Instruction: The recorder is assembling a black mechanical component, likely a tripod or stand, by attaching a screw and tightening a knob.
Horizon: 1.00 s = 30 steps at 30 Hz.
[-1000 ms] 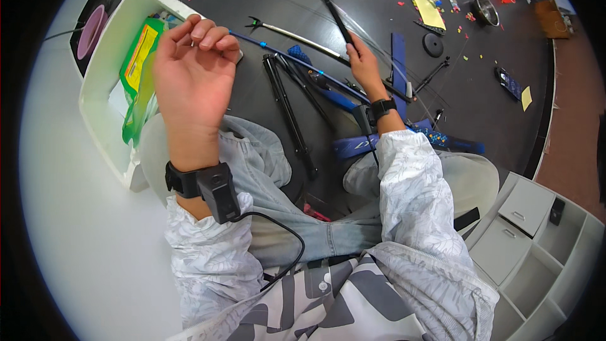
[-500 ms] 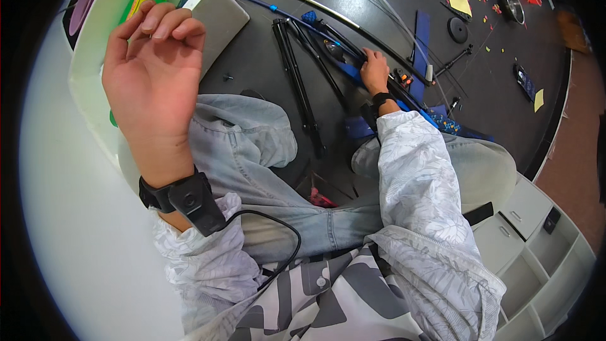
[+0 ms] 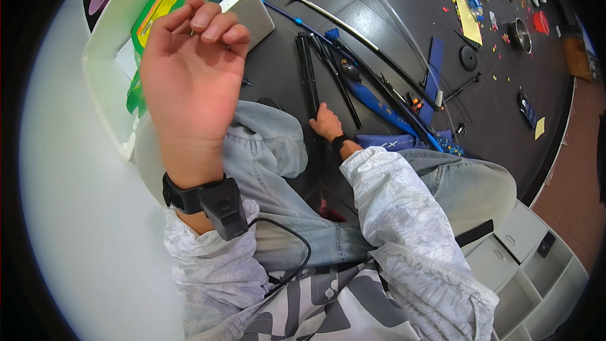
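Note:
My left hand [image 3: 192,82] is raised palm up at the left, its fingers loosely bent and apart with nothing in them. Behind it stands a white foam box [image 3: 255,25] holding a green and yellow package [image 3: 161,9]. My right hand [image 3: 326,123] is low between my knees, its fingers closed round the near end of a black folded tripod [image 3: 307,66] lying on the floor. Another thin black leg [image 3: 341,85] lies beside it. To the right are a long blue fabric case [image 3: 372,102] and a blue pouch [image 3: 385,143].
A black and silver pole with a forked tip [image 3: 341,22] crosses the dark floor. Farther right lie a blue strip [image 3: 434,63], a black disc [image 3: 468,58], a metal bowl [image 3: 521,35] and yellow paper [image 3: 467,22]. A white shelf unit [image 3: 514,278] stands at lower right.
My right hand has left the poles and blue case and moved left and nearer, onto the black tripod's near end. My left hand stays raised and bent; the view has shifted slightly.

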Motion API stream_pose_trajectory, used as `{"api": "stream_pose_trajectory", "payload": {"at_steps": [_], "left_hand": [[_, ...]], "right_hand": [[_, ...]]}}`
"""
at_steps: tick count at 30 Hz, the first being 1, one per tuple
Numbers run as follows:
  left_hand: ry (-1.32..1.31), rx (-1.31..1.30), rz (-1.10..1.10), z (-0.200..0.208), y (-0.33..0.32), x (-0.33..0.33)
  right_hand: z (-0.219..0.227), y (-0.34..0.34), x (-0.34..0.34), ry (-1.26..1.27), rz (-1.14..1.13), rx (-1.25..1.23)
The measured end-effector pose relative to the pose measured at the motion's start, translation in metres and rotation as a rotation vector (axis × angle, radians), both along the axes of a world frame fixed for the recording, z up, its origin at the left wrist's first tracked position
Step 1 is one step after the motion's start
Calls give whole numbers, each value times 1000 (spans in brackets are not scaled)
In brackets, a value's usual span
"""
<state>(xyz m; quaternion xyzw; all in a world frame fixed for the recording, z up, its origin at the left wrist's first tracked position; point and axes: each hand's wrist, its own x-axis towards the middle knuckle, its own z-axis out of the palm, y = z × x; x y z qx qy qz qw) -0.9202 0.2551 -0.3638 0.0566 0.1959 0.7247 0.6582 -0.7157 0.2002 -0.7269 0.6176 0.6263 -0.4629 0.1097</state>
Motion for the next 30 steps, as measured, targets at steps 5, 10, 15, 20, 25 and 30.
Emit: {"api": "stream_pose_trajectory", "payload": {"at_steps": [5, 10, 15, 20, 25, 30], "left_hand": [[38, -61, 9, -3, 3, -1], [37, -59, -14, 2, 9, 16], [73, -108, 5, 5, 6, 15], [254, -182, 121, 6, 6, 16], [435, -303, 355, 10, 6, 22], [800, -1, 376, 26, 22, 39]], "right_hand": [[-25, 7, 13, 277, -272, 122], [-19, 32, 34, 506, -314, 337], [51, 44, 4, 567, -272, 597], [124, 70, -10, 582, -269, 789], [212, 118, 5, 293, -42, 1139], [309, 186, 66, -7, 297, 1704]]}}
